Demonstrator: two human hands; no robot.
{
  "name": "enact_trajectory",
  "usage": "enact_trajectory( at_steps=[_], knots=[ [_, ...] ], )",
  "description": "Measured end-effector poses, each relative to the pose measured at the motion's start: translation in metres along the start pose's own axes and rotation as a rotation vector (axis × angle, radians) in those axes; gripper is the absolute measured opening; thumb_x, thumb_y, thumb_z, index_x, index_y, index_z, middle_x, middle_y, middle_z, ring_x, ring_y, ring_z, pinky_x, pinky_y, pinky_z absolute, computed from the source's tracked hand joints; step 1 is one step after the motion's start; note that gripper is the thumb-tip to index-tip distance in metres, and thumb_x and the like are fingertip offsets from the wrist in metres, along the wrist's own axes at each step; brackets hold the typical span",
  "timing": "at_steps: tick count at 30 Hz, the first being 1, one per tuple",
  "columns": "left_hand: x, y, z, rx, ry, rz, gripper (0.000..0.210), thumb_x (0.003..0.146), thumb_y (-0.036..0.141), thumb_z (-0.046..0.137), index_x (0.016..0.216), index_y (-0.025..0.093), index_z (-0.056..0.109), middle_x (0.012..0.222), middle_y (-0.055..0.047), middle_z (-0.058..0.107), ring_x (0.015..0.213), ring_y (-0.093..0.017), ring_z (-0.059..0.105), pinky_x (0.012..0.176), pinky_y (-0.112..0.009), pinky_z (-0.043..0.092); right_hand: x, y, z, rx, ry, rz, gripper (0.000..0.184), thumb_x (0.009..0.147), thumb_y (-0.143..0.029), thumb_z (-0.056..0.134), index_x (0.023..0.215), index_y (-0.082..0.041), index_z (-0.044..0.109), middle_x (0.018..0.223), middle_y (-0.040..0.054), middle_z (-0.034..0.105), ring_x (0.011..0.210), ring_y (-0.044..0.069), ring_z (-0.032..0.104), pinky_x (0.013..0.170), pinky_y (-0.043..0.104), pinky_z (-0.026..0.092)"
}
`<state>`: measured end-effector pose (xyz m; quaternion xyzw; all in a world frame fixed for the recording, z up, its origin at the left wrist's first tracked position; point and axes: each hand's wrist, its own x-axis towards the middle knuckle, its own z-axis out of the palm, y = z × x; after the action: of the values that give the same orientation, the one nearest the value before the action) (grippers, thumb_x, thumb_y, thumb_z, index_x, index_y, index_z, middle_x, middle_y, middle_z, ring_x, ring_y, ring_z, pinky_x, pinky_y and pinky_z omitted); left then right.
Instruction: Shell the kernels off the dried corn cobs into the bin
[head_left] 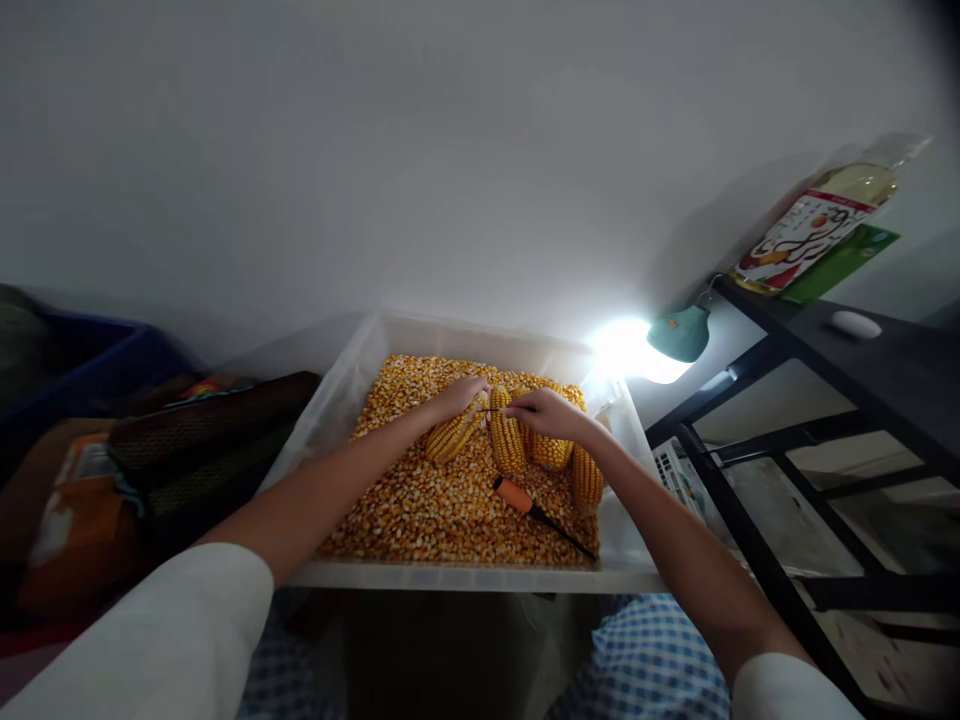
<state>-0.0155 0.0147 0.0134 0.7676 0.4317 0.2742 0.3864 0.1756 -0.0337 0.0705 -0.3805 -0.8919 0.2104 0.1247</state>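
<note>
My left hand (463,396) is closed around the top end of a corn cob (451,437), which leans at a slant over loose kernels. A pale strip shows along the cob's upper side. Pinched in my right hand (553,414) is a thin dark pointed tool (504,409); its tip meets the held cob near my left fingers, and its exact kind is hidden. Between the hands another corn cob (507,440) lies on the kernels, with more cobs (588,478) to the right. Nearer me rests a screwdriver-like tool with an orange handle (513,494) and dark shaft.
A translucent plastic bin (480,576) holds the loose kernels (420,510). At its back right a lit lamp (679,335) hangs from a black shelf (806,330) bearing a bottle (817,225). Left are a dark mesh bag (210,450) and blue crate (112,370). A wall stands behind.
</note>
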Motion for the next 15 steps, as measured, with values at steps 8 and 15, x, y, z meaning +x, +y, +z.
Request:
enact_trajectory(
  at_steps=[8,15],
  knots=[
    [0.0,-0.004,0.001,0.209,-0.07,0.103,0.029,0.078,0.023,0.027,0.066,0.015,0.052,0.068,-0.001,0.058,0.073,-0.015,0.049,0.074,-0.026,0.036,-0.004,-0.011,-0.005,-0.1,0.002,-0.015,0.039,0.083,-0.04,0.037,0.061,-0.014,0.056,0.05,-0.0032,0.04,0.05,0.007,0.03,0.052,0.021,0.021],
    [-0.002,0.004,0.002,0.242,-0.129,0.096,0.021,0.074,0.022,0.034,0.062,0.017,0.05,0.064,-0.002,0.054,0.07,-0.016,0.047,0.069,-0.026,0.035,-0.003,0.0,-0.005,-0.047,-0.028,-0.02,0.036,0.083,-0.04,0.038,0.071,-0.014,0.06,0.054,-0.0026,0.045,0.051,0.007,0.033,0.053,0.02,0.024]
  ],
)
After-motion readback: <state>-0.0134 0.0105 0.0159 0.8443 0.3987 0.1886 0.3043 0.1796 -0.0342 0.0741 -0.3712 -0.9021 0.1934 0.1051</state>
